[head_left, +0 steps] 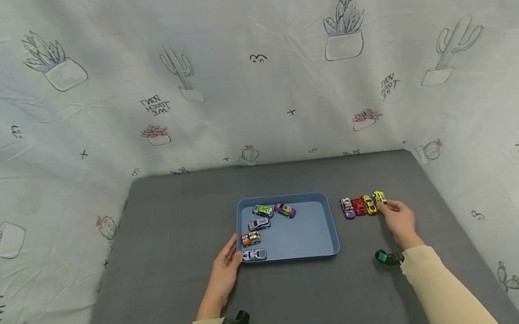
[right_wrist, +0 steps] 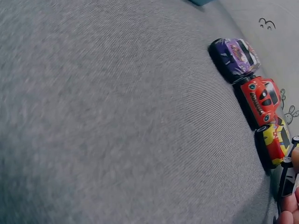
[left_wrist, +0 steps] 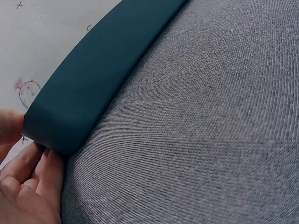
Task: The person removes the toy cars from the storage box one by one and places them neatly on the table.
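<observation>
"What's in the right hand's (head_left: 399, 223) grip?"
"A yellow toy car (head_left: 379, 197), pinched beside a yellow-and-red car (right_wrist: 274, 141), then red (right_wrist: 261, 100) and purple (right_wrist: 237, 57) ones."
"And the left hand (head_left: 223, 273)?"
"Gripping the near left corner of the blue tray (head_left: 301, 234); five cars (head_left: 259, 224) inside."
"Writing?"
"Mirrored 'DON'T TOUCH WE' (head_left: 155, 105) on the cloth (head_left: 233, 110) behind the tabletop (head_left: 183, 216); the red car's lettering is unreadable."

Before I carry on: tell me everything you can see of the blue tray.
The blue tray is a shallow, plastic-looking rectangle with rounded corners and a low wall. It sits open side up on the gray tabletop. Five toy cars lie inside, mostly toward its left side. The left hand grips its left edge near the front corner.
</observation>
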`<state>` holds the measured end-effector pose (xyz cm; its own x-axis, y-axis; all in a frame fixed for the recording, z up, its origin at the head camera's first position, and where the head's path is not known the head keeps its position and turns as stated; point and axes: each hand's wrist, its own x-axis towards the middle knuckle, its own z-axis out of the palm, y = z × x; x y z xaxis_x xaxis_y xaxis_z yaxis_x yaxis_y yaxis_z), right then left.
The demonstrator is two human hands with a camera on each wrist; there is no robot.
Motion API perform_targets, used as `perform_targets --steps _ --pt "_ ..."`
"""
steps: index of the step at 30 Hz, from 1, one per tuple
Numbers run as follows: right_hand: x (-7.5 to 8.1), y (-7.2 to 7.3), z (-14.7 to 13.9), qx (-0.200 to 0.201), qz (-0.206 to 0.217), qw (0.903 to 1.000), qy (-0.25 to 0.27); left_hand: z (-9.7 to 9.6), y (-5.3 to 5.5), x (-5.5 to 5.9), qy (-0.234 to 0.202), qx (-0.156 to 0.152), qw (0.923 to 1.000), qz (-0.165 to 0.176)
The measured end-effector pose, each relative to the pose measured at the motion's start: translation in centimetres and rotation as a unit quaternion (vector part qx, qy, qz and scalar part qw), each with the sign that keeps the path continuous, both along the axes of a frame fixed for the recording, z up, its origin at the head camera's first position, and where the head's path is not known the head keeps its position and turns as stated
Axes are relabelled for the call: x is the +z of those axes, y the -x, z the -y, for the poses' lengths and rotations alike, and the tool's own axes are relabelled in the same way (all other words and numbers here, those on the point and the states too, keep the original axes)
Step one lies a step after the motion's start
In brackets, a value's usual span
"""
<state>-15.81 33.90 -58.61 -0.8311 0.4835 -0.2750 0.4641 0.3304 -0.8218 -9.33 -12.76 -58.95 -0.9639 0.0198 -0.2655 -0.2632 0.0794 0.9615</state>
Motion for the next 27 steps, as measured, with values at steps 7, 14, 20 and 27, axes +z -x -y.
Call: perform_targets --steps 7,14,20,27 --pt "0.1 0.6 0.2 -0.003 -0.019 0.9998 -0.003 0.01 0.03 0.41 0.008 0.0 1.0 0.002" --pt "-0.02 0.84 0.51 -0.014 -0.022 0.9997 0.004 0.02 0.03 0.56 0.011 0.003 0.9999 -0.004" --pt "-0.21 0.89 0.68 -0.026 -0.029 0.9992 0.004 0.01 -0.01 0.33 0.015 0.002 0.9999 -0.003" --pt "-0.54 0.61 0.94 -0.037 -0.04 0.9985 -0.006 -0.06 0.0 -0.04 0.017 0.001 0.9998 0.009"
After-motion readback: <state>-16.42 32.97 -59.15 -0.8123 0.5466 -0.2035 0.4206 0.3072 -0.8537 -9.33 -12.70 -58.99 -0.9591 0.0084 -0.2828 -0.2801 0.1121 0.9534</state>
